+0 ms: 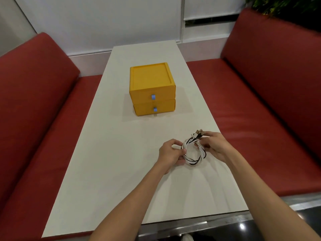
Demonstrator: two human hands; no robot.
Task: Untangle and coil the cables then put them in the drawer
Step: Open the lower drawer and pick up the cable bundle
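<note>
Cables (193, 153): white and black strands twisted together into one loose ring, held just above the white table (107, 153) at its near right side. Connector ends (198, 133) project from the ring's far side. Left hand (171, 154) pinches the ring's left edge, fingers closed on it. Right hand (214, 145) grips the right edge near the connectors, fingers closed. Yellow drawer box (152, 89) stands further back, both drawers shut, blue pull tabs (153, 97) facing forward.

Even, soft indoor light, fairly bright. The yellow drawer box (152, 89) casts a faint shadow on the white table (107, 153). Wide-angle bending and slight blur mark the edges.
</note>
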